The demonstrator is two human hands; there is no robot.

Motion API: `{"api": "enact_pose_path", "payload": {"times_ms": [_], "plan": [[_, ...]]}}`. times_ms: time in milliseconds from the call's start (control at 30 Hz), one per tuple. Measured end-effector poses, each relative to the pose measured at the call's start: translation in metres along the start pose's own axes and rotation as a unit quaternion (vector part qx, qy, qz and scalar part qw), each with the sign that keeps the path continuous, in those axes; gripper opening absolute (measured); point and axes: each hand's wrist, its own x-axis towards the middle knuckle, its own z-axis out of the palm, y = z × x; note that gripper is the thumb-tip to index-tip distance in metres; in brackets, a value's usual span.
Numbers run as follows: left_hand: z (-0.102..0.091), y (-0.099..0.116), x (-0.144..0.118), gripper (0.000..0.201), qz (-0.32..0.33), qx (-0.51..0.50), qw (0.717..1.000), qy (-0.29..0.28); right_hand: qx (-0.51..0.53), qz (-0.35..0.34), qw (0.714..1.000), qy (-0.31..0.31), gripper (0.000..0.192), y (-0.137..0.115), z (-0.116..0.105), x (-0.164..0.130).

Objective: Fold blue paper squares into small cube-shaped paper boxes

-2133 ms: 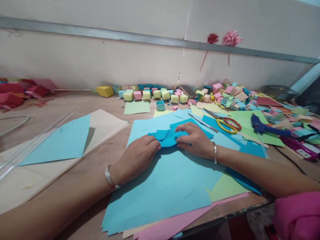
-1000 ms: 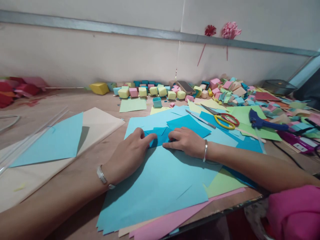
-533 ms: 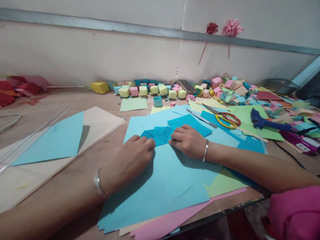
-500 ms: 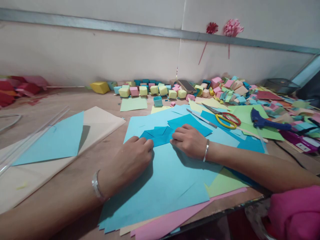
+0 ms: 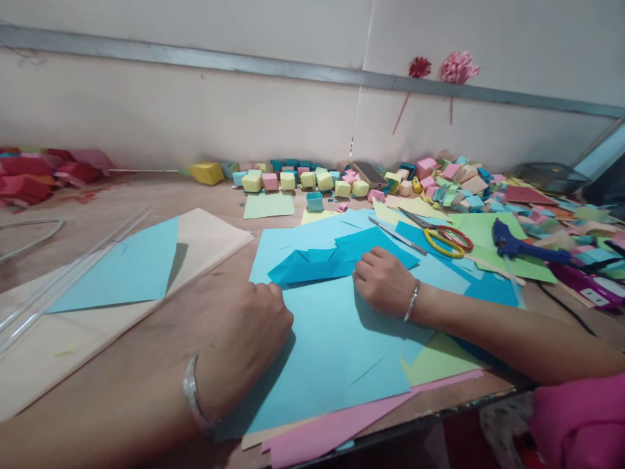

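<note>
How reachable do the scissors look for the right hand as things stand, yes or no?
Probably yes: the scissors lie just beyond the right hand, handles nearer than blades, with seemingly only flat paper between. Nothing appears to cover the handles. Whether its fingertips grip the folded blue paper is unclear.

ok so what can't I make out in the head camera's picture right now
In the head view, now:
- Left hand: fingertips hidden behind its own knuckles.
- Right hand: fingertips curled under the hand, so any grip on the blue paper is unclear.
- Red blocks: pile cut off by the left edge.
- Dark container: contents too small and dim.
</note>
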Motion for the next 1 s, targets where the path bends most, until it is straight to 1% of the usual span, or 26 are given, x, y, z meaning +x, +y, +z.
{"api": "enact_pose_path", "payload": {"times_ms": [67, 167, 233, 267, 300, 367, 400, 467, 500, 567, 667, 733, 800, 833, 900, 1000], "plan": [[-0.003, -0.001, -0.001, 0.031, -0.003, -0.02, 0.999, 0.03, 0.017, -0.006, 1.0, 0.005, 0.034, 0.001, 0.001, 0.0], [-0.004, 0.001, 0.003, 0.029, 0.003, -0.073, 0.991, 0.111, 0.063, -0.001, 0.998, 0.018, 0.031, 0.002, 0.003, 0.0], [0.002, 0.002, 0.01, 0.029, 0.014, -0.123, 0.977, 0.172, 0.1, 0.019, 0.994, 0.038, 0.028, 0.002, 0.004, 0.0], [0.008, 0.002, 0.014, 0.033, 0.025, -0.154, 0.967, 0.201, 0.117, 0.036, 0.991, 0.051, 0.026, 0.002, 0.003, 0.0], [0.013, 0.002, 0.017, 0.037, 0.032, -0.186, 0.958, 0.217, 0.132, 0.056, 0.988, 0.064, 0.026, 0.003, 0.003, 0.0], [0.024, 0.002, 0.023, 0.043, 0.029, -0.244, 0.945, 0.216, 0.158, 0.094, 0.979, 0.087, 0.028, 0.004, 0.002, 0.0], [0.027, 0.001, 0.025, 0.046, 0.022, -0.262, 0.943, 0.204, 0.169, 0.11, 0.975, 0.096, 0.029, 0.005, 0.002, 0.001], [0.03, -0.001, 0.026, 0.047, 0.006, -0.279, 0.941, 0.19, 0.191, 0.134, 0.965, 0.117, 0.03, 0.008, 0.002, 0.001], [0.03, -0.001, 0.026, 0.048, 0.002, -0.28, 0.94, 0.196, 0.204, 0.145, 0.96, 0.129, 0.03, 0.009, 0.002, 0.001], [0.026, -0.003, 0.024, 0.045, 0.014, -0.276, 0.933, 0.231, 0.232, 0.166, 0.947, 0.15, 0.03, 0.011, 0.002, 0.002], [0.021, -0.005, 0.022, 0.036, 0.067, -0.269, 0.918, 0.285, 0.268, 0.181, 0.933, 0.16, 0.035, 0.013, 0.002, 0.002], [0.02, -0.006, 0.022, 0.034, 0.086, -0.282, 0.911, 0.288, 0.272, 0.165, 0.937, 0.148, 0.041, 0.014, 0.003, 0.002], [0.022, -0.008, 0.024, 0.034, 0.086, -0.317, 0.903, 0.276, 0.259, 0.138, 0.947, 0.128, 0.045, 0.014, 0.004, 0.002], [0.024, -0.008, 0.025, 0.034, 0.085, -0.338, 0.898, 0.267, 0.247, 0.127, 0.953, 0.121, 0.044, 0.014, 0.004, 0.002], [0.028, -0.01, 0.028, 0.036, 0.081, -0.376, 0.888, 0.253, 0.222, 0.114, 0.961, 0.119, 0.036, 0.014, 0.006, 0.002], [0.035, -0.012, 0.033, 0.04, 0.065, -0.404, 0.879, 0.243, 0.196, 0.093, 0.968, 0.124, 0.026, 0.015, 0.008, 0.002]]}}
